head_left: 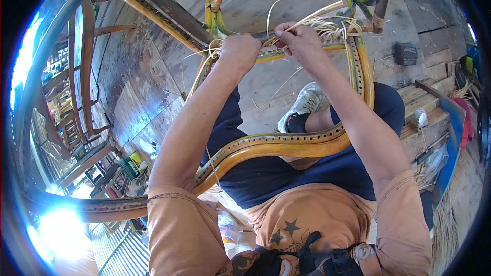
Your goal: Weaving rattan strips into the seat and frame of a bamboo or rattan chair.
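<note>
A chair frame (pixel 279 148) of bent yellow-brown wood or rattan, with rows of small drilled holes, lies across my lap and reaches away from me. My left hand (pixel 239 52) is closed at the left part of its far rail, back of the hand up; its fingertips and what they grip are hidden. Just to its right, my right hand (pixel 300 42) pinches a pale cane strand (pixel 322 12) between thumb and fingers, above the holed rail. A loose bunch of cane strands (pixel 335 29) curls beside that hand at the rail's right end. Thin loose ends stick out near my left hand.
Dark bent frame members (pixel 158 7) rise at the upper left. Wooden chair parts (pixel 82 71) stand farther left. On the plank floor (pixel 138 92) lie cane scraps and a dark block (pixel 405 53). A blue-edged board (pixel 450 138) and more cane strands (pixel 445 235) are at right.
</note>
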Motion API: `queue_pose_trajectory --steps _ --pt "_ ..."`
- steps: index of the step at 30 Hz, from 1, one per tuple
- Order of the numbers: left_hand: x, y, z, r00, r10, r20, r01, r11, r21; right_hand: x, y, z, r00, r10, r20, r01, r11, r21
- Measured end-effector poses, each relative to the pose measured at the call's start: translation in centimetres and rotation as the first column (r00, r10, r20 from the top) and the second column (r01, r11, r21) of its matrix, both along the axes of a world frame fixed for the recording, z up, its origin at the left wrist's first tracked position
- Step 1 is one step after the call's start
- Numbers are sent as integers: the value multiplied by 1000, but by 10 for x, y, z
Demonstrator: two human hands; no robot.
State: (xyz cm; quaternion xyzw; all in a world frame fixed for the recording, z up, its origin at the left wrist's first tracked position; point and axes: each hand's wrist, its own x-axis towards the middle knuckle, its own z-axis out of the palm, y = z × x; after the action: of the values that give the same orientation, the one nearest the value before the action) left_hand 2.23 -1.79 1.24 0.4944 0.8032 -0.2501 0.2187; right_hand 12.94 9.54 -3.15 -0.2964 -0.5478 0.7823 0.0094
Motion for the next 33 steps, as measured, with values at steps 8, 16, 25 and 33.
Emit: queue_pose_trajectory --steps 8,16,25,33 --pt "-4 -3 -3 1000 -17 19 16 998 67 1 3 5 999 -14 -46 12 999 -44" --pt "-5 -10 -7 999 23 33 -26 995 100 0 0 3 999 -36 -18 35 999 -18" --pt "-4 -5 -7 1000 -8 18 7 999 32 1 1 3 1000 -19 -14 20 1000 12" --pt "-8 6 -5 994 -109 29 108 993 51 1 -1 -1 996 -58 -64 53 996 -70"
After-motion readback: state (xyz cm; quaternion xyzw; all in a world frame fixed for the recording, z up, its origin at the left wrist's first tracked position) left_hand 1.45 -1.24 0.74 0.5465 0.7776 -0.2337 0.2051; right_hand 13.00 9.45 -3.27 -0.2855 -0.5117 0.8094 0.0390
